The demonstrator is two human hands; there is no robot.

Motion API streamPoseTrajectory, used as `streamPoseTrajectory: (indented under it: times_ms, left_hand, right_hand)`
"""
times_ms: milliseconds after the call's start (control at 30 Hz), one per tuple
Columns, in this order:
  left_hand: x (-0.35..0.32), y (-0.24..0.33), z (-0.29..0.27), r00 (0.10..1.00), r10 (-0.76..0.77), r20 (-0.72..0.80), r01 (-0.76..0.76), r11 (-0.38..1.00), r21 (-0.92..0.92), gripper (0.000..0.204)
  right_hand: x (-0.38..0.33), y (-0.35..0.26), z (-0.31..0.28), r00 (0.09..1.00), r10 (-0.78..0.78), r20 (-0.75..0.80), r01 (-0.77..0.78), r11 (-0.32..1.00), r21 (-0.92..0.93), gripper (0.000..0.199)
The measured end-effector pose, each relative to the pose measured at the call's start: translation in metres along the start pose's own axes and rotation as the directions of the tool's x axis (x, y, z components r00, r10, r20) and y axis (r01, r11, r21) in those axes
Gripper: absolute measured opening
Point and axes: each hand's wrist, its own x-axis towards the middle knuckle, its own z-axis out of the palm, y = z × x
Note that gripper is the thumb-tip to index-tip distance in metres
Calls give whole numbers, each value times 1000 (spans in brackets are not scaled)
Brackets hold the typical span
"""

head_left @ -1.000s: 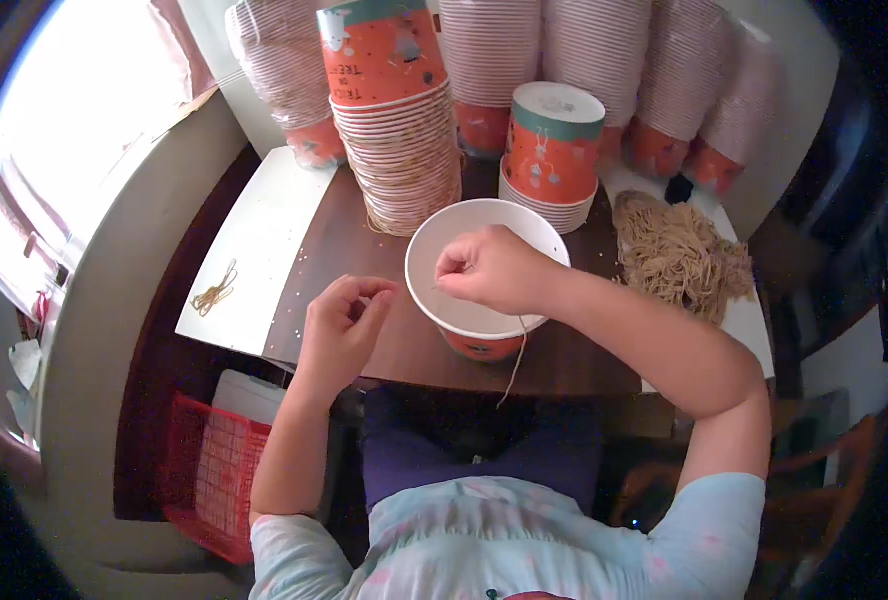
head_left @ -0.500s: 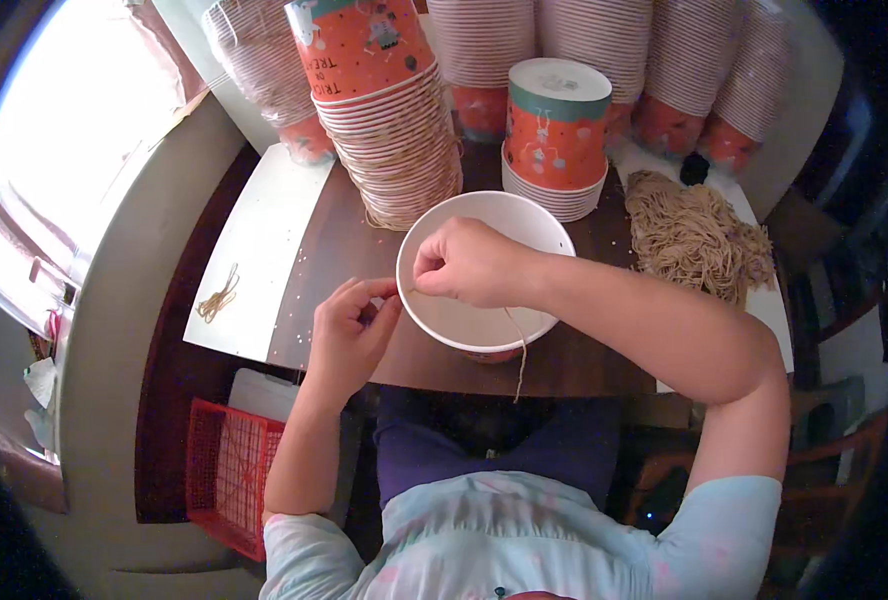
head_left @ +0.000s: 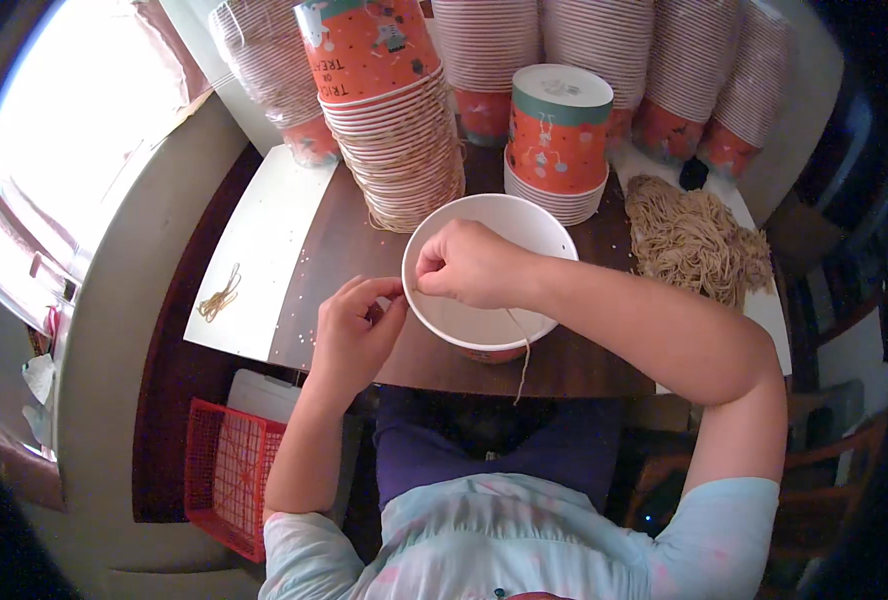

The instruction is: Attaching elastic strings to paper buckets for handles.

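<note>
A white-lined paper bucket [head_left: 534, 235] stands upright near the table's front edge, its mouth facing up. Inside it, my right hand [head_left: 474, 265] is closed in a pinch against the left inner wall. A thin tan cord [head_left: 524, 368] comes out from beneath that hand and hangs over the bucket's near rim. My left hand [head_left: 352, 325] presses thumb and forefinger together at the outside of the same wall. What is between those fingertips is hidden. A small dark hole shows in the bucket's right inner wall.
Behind the bucket rises a tall stack of orange buckets [head_left: 389, 130] with cords. An upturned bucket on a shorter stack [head_left: 559, 140] stands beside it. Wrapped stacks line the back. At right lies a cord heap [head_left: 694, 240]; at left, a small cord bundle [head_left: 219, 293]. A red basket [head_left: 226, 480] sits below.
The view has shifted slightly. Both hands keep nearly the same pose at the bucket's left wall, and the cord still hangs over the near rim.
</note>
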Motion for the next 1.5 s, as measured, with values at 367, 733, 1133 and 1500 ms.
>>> streamPoseTrajectory:
  times_ms: [367, 733, 1133, 1500]
  left_hand:
    - [0, 1, 2, 1000, 17, -19, -15, 998, 66, 14]
    - [-7, -5, 2, 762, -394, 515, 646, 390, -657, 12]
    - [-60, -17, 25, 894, -51, 446, 444, -47, -895, 10]
    - [-78, -5, 66, 957, 34, 287, 265, 294, -918, 5]
  right_hand:
    - [2, -1, 2, 999, -25, 24, 24, 999, 24, 12]
    - [-42, -44, -31, 966, 176, 189, -145, 975, -169, 68]
    - [-89, -25, 35, 773, -465, -432, 118, 774, -622, 23]
    - [-123, 10, 108, 715, -100, -692, 194, 979, 59, 10]
